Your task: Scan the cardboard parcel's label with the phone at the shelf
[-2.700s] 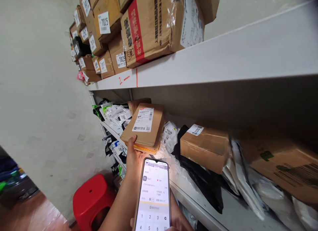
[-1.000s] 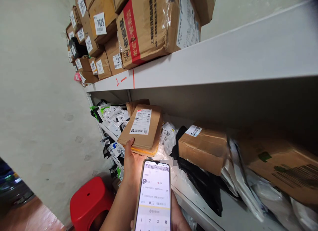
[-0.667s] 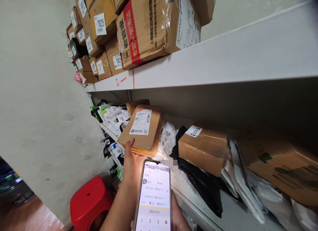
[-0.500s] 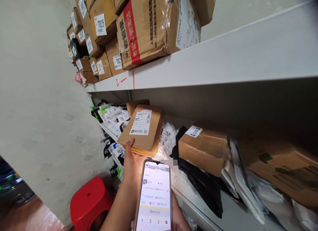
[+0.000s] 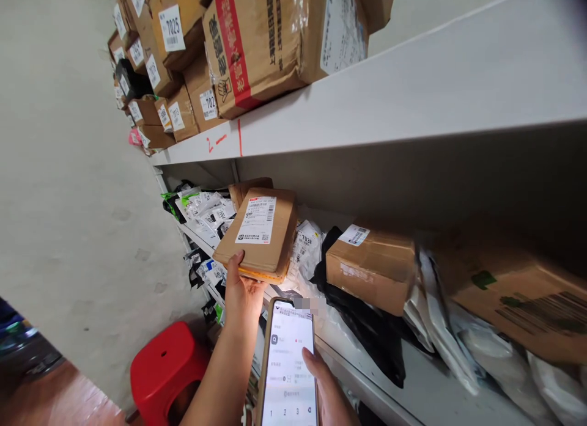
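My left hand (image 5: pixel 245 291) grips the near edge of a flat cardboard parcel (image 5: pixel 224 246), thumb on top and fingers underneath. A white shipping label lies on its upper face, and a layer with a yellow-orange edge shows below it. My right hand (image 5: pixel 326 386) holds a smartphone (image 5: pixel 291 377) upright in front of me, its thumb over the right side of the lit screen. The screen shows text lines and number keys. Light falls on my left hand and the parcel's near edge. Just right of the parcel lies a clear plastic-wrapped package (image 5: pixel 303 246) labelled 7038.
A white upper shelf (image 5: pixel 321 123) carries numbered boxes (image 5: pixel 172 32). On the lower shelf stand a brown box (image 5: pixel 371 270), a black bag (image 5: pixel 367 334), white bags and a larger carton (image 5: pixel 518 304). Bagged parcels (image 5: pixel 206 209) fill the far end. A red stool (image 5: pixel 162 365) stands below left.
My right thumb has come onto the phone screen, and the screen's content differs. The view has shifted slightly; the parcel stays in my left hand.
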{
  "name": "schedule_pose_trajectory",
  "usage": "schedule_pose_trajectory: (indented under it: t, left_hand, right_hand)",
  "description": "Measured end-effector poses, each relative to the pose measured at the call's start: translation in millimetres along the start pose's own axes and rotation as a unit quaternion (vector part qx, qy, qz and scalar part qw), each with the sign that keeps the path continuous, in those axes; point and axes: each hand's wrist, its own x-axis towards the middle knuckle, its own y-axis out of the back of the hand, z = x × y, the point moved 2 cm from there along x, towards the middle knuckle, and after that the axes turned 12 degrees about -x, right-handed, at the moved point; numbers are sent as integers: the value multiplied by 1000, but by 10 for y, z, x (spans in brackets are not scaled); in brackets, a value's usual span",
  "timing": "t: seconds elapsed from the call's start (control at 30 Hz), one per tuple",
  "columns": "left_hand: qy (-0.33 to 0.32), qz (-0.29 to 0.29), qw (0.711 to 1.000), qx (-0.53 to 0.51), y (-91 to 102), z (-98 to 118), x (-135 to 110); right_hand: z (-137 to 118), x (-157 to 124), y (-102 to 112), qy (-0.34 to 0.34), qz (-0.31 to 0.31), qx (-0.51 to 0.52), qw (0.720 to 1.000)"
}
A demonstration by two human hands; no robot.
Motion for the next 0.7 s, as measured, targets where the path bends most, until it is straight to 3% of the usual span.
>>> schedule_pose_trajectory:
  t: [0.23, 0.47, 0.7]
  left_hand:
    - [5, 10, 1000, -26, 7, 5, 3]
    - [0, 21, 1000, -6, -8, 7, -25]
    - [2, 42, 999, -11, -9, 6, -24]
  right_hand:
    - [-104, -22, -114, -49, 24, 24, 998]
    - [-54, 27, -165, -39, 20, 75, 996]
    - [-169, -38, -260, -23, -49, 96, 994]
